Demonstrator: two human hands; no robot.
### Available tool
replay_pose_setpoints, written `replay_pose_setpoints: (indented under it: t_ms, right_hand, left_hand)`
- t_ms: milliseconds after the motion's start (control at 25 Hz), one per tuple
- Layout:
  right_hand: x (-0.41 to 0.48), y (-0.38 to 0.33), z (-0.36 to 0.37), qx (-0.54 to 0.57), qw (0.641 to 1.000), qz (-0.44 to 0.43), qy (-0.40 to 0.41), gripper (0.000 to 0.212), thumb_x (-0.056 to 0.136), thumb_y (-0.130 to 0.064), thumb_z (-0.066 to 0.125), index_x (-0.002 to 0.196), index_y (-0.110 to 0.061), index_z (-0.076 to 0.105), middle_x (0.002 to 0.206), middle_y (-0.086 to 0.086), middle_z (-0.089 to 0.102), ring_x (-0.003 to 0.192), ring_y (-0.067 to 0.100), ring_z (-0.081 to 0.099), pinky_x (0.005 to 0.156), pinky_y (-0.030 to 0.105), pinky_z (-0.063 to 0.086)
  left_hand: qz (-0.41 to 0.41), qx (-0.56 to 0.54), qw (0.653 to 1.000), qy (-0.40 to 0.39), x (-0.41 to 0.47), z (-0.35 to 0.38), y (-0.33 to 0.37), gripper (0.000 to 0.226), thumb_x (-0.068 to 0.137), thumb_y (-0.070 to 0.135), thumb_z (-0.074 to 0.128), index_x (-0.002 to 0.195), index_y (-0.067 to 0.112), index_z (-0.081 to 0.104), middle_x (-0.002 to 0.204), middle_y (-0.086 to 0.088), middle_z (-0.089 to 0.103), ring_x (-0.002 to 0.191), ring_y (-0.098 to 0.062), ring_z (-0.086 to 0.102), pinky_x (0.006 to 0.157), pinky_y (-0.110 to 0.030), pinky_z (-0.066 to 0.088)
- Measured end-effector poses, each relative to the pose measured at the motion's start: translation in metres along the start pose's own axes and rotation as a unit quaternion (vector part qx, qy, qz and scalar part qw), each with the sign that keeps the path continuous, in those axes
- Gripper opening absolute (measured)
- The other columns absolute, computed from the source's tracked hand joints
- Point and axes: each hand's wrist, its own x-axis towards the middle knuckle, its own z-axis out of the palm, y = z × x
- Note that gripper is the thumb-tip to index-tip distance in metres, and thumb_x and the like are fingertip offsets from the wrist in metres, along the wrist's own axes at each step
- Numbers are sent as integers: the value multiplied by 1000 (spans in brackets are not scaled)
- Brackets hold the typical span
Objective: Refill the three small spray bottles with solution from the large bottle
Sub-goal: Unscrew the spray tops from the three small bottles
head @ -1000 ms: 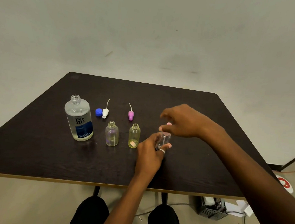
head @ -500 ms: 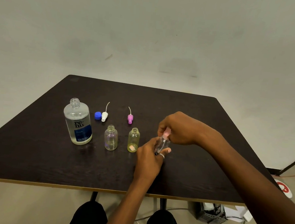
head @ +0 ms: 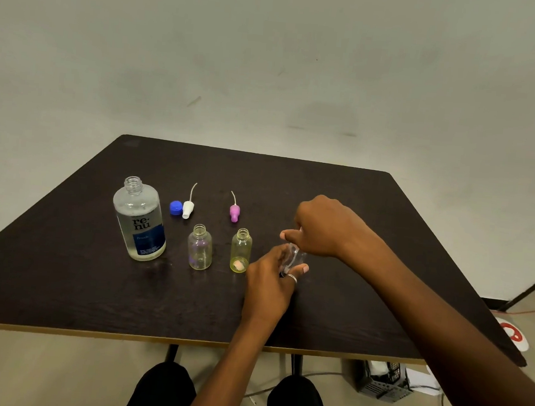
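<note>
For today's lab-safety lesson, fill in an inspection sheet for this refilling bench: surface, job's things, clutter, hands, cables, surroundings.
Surface: dark table, no spills seen.
Job's things: large bottle upright, uncapped, its blue cap beside it. Clear small bottle and yellow small bottle upright, open. White sprayer and pink sprayer lie behind them. Third bottle held, mostly hidden.
Clutter: nothing seen.
Hands: left hand grips the third bottle's body; right hand closes over its top.
Cables: loose ones on the floor under the table.
Surroundings: plain wall; black crate on the floor.
</note>
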Motion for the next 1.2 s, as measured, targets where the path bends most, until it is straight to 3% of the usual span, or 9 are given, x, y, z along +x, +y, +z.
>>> replay_pose_setpoints:
  t_ms: [200,320,400,600,720,840,920,1040,1200]
  right_hand:
    - [1,3,-2,33,997,-49,-57,4,82,-22,64,80,-19,67,78,-2,66,71,15,63,69,34,58]
    - [0,5,-7,53,993,-67,-77,16,78,-15,65,92,-23,68,93,-5,67,84,15,64,76,36,57]
    - [-1,4,-7,54,995,-61,-62,16,82,-30,66,96,-23,68,95,-4,68,84,15,64,75,36,56]
    - [-2,2,-1,2,1000,6,1,46,89,-53,55,61,-16,52,60,0,56,56,16,57,57,32,52]
    - [-3,0,1,2,1000,2,-15,35,89,-45,59,71,-15,60,67,0,61,60,14,60,61,31,55]
    - [-3,3,-2,30,997,-40,-58,7,85,-24,64,85,-18,64,84,-1,67,73,14,63,71,33,57]
    - [-4,5,-5,50,994,-67,-75,14,81,-14,65,91,-24,65,92,-5,65,83,14,63,76,35,57]
    - [-6,4,-5,37,996,-54,-58,21,84,-34,65,103,-25,65,99,-5,66,88,17,64,77,37,57]
    - [-4,2,2,6,1000,4,-24,37,90,-51,55,83,-16,64,75,-1,63,66,15,62,66,36,57]
  left_hand:
    - [9,-4,1000,4,-1,0,2,37,81,23,83,116,16,69,91,27,62,88,24,58,75,1,44]
    - [12,-11,1000,0,-1,-1,3,37,82,23,82,117,19,69,91,27,63,89,20,61,75,-1,45]
    - [10,4,1000,-3,0,-2,3,35,82,26,82,115,19,69,91,25,63,88,22,59,74,0,44]
    - [8,1,1000,0,-1,-1,2,39,81,22,83,117,17,69,87,35,57,87,25,58,75,1,44]
    - [11,3,1000,-1,-1,-2,3,34,82,25,82,113,19,69,84,31,60,87,19,61,73,-2,45]
    - [12,-2,1000,-2,-2,-3,4,35,82,25,82,114,21,69,88,26,63,90,15,62,73,-3,46]
    - [15,-8,1000,-2,-2,-3,5,38,82,24,82,117,21,68,90,27,62,92,18,61,75,-2,46]
    - [12,1,1000,-5,-2,-4,7,28,82,26,82,106,28,67,85,22,64,89,12,63,72,-3,46]
    - [18,3,1000,0,-3,-4,8,24,82,25,82,97,30,64,78,22,63,83,10,63,68,-3,44]
